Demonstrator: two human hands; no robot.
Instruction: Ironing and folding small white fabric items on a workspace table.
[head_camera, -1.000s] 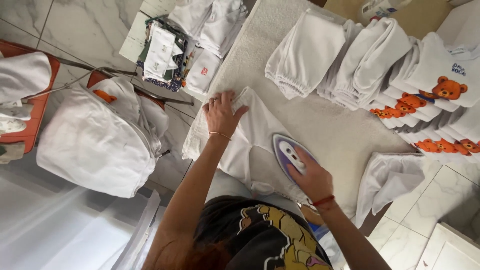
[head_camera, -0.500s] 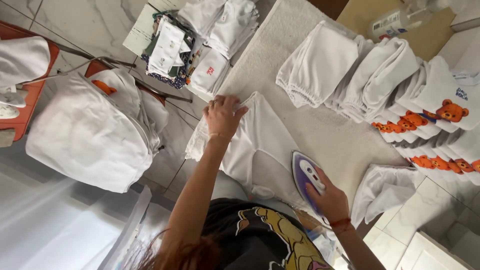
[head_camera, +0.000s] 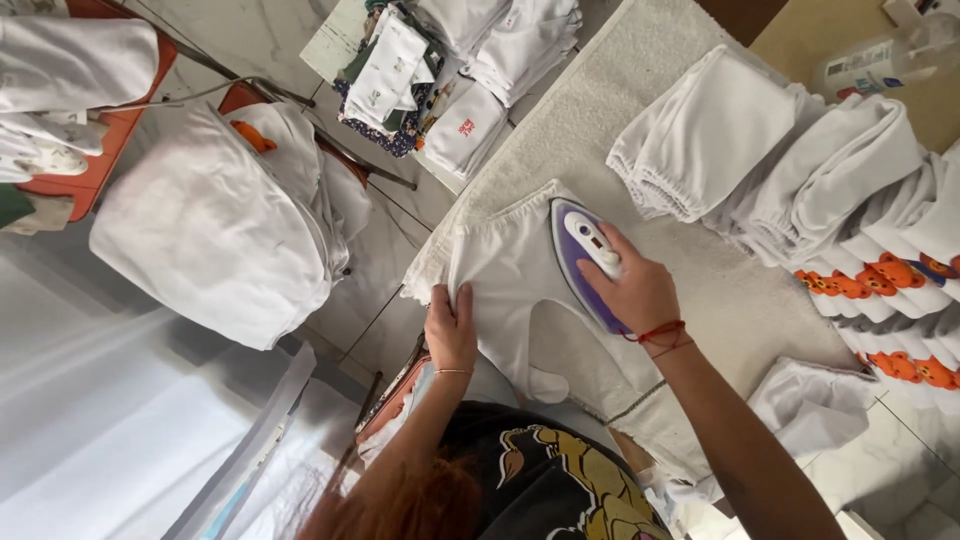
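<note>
White garment (head_camera: 520, 300) lies flat on the pale padded ironing surface (head_camera: 640, 120), near its left edge, w/ a purple-and-white iron (head_camera: 585, 255) sitting on its upper right part. Right hand (head_camera: 635, 290) is wrapped around the iron's handle – fingers closed on it, firm hold. Left hand (head_camera: 450, 330) is pressed flat on the garment's near left edge, fingers spread and extended, pinning the cloth rather than gripping it. Judging by how things lie, this piece looks about mid-press: the area under and around the iron reads smooth, but the near part by the left hand and the lower tail still shows folds and a rumpled hem, so prob. more passes are needed there. Farther out, right side of the surface holds folded white pieces (head_camera: 700, 150) in overlapping stacks, and beyond them a row of folded whites w/ orange bear prints (head_camera: 880, 290) – those look finished. Another white piece (head_camera: 810, 400) lies crumpled at the near right, apparently not done. Off the surface to the left, a big heap of white cloth (head_camera: 210, 230) sits over an orange-red chair (head_camera: 250, 100), and more folded items (head_camera: 460, 60) lie on a small table at the far left – can't tell if pressed or waiting. Overall: a good share stacked, at least the heap and the crumpled piece seem left.
</note>
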